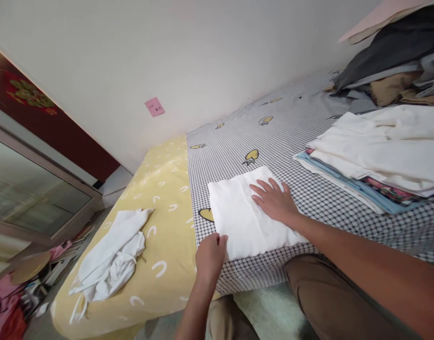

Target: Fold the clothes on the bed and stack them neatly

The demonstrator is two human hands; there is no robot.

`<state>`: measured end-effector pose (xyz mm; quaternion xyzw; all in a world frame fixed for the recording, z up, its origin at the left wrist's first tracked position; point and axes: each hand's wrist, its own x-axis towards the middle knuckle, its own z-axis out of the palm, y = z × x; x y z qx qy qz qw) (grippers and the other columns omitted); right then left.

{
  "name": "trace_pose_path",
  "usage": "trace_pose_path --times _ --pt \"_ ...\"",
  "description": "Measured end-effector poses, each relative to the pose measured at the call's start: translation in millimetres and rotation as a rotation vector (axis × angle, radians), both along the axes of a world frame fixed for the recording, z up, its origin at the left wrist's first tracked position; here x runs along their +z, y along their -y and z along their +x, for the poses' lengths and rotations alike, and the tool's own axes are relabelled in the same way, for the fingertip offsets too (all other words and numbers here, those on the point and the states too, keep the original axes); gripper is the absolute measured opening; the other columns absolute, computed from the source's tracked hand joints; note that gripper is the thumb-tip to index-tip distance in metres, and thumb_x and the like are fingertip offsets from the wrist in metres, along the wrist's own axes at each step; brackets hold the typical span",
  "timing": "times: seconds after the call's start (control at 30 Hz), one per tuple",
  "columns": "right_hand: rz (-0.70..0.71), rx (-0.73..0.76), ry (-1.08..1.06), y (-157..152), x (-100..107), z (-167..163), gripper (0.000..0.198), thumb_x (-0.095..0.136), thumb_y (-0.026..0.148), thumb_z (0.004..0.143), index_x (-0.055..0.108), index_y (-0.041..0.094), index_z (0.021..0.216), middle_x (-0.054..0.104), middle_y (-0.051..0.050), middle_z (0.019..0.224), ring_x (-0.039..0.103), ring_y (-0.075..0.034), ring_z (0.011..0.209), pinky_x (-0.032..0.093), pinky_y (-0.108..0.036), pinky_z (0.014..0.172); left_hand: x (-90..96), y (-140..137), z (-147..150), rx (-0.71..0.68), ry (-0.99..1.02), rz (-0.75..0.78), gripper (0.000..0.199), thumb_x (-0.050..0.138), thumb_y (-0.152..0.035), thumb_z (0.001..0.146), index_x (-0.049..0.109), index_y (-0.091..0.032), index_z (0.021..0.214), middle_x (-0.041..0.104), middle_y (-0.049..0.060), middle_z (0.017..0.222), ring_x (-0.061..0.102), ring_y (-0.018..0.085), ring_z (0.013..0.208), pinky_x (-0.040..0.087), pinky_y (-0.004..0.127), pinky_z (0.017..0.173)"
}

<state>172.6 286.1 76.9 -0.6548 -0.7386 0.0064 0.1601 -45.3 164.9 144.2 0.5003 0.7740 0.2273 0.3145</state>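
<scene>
A white folded garment lies flat on the checked bedsheet, close to the bed's front edge. My right hand rests on its upper right part, palm down with fingers spread. At the garment's lower left corner, my left hand pinches the edge of the cloth between thumb and curled fingers. The underside of the garment is hidden, and its exact kind cannot be made out.
A crumpled white garment lies on the yellow sheet to the left. Folded clothes are stacked at right, with a dark heap of clothes behind. A glass-fronted cabinet and floor clutter are far left.
</scene>
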Motion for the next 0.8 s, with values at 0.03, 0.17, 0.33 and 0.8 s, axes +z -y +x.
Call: trace_pose_path --times 0.03,0.17,0.33,0.8 --pt "-0.005 0.000 0.001 0.2 0.2 0.0 0.057 0.021 0.052 0.103 0.044 0.040 0.154 0.039 0.004 0.164 0.026 -0.033 0.152 0.022 -0.063 0.120 -0.9 3.0 2.9 0.002 -0.067 0.015 0.040 0.063 -0.027 0.087 0.042 -0.022 0.053 0.041 -0.001 0.060 0.034 0.016 0.063 0.013 0.033 0.062" --pt "-0.004 0.001 0.003 1.3 1.0 0.0 0.057 0.022 0.051 0.103 0.044 0.039 0.154 0.039 0.004 0.164 0.027 -0.033 0.152 0.023 -0.064 0.119 -5.0 11.1 8.2 -0.031 -0.297 -0.022 0.037 0.055 -0.033 0.093 0.041 -0.024 0.060 0.050 0.001 0.066 0.046 0.020 0.069 0.019 0.032 0.063" --pt "-0.006 0.004 0.012 2.8 2.2 -0.5 0.056 0.024 0.050 0.103 0.043 0.039 0.155 0.037 0.005 0.165 0.026 -0.033 0.153 0.022 -0.064 0.120 -2.3 14.2 -3.5 0.014 -0.373 -0.054 0.027 0.054 -0.042 0.094 0.047 -0.025 0.073 0.064 0.002 0.073 0.059 0.022 0.073 0.030 0.031 0.063" --pt "0.018 0.033 -0.017 3.4 6.6 -2.0 0.053 0.030 0.047 0.105 0.045 0.035 0.154 0.038 0.001 0.165 0.026 -0.035 0.152 0.020 -0.065 0.119 -43.6 -37.5 45.8 -0.412 -0.914 0.502 0.051 0.041 -0.037 0.102 0.044 -0.029 0.152 0.039 0.013 0.162 0.037 0.031 0.150 0.033 0.064 0.120"
